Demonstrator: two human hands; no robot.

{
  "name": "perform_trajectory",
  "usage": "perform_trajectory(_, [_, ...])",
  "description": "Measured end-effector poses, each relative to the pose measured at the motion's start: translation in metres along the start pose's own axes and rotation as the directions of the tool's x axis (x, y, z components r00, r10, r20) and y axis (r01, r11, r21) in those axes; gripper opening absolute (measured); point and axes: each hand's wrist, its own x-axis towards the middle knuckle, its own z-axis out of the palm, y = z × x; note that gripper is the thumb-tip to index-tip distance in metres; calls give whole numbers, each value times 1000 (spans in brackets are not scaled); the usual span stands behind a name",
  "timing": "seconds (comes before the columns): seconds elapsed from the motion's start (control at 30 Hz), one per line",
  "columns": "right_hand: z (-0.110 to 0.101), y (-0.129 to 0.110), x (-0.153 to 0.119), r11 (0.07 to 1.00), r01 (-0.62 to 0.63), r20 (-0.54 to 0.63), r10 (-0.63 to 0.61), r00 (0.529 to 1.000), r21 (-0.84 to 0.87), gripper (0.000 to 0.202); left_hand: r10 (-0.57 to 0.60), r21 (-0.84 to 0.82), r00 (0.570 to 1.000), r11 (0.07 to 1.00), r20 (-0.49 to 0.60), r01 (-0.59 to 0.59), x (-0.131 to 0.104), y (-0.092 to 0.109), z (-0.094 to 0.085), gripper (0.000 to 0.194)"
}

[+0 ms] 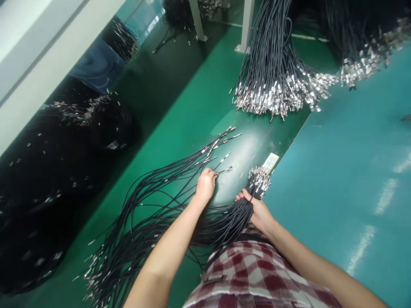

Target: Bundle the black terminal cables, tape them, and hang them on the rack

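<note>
A thick bundle of black cables (234, 218) with shiny metal ends lies across my lap. Just below those ends my right hand (258, 209) is wrapped round the bundle. My left hand (206, 185) is pinched on a few cables, their tips (224, 169) sticking out past the fingers. Beyond it, several loose cables (173, 169) spread over the green floor with their ends pointing up and right. The bundle's other ends (96, 273) fan out on the floor at lower left.
A large bunch of cables (276, 77) hangs at the upper right, with more beside it (362, 64). Dark heaps of cables (58, 179) fill the left under a pale metal beam (48, 51). A printed label (270, 161) lies on the floor near the bundle's tips.
</note>
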Motion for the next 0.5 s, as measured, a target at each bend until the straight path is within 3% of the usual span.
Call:
perform_trajectory(0.13, [0,1,3,1000,17,5,-17,1000,-2,29,54,38,997,998,54,-56,35,10,9,19])
perform_trajectory(0.23, [0,1,4,1000,1,-13,-1,1000,-5,31,15,141,999,990,50,-22,44,13,10,13])
perform_trajectory(0.37, [1,-1,2,1000,-9,-22,9,1000,-11,32,-61,258,998,964,-30,66,17,-5,4,30])
perform_trajectory(0.5, [0,-1,2,1000,-10,-8,10,1000,14,27,-199,336,979,919,-49,204,-16,-29,3,16])
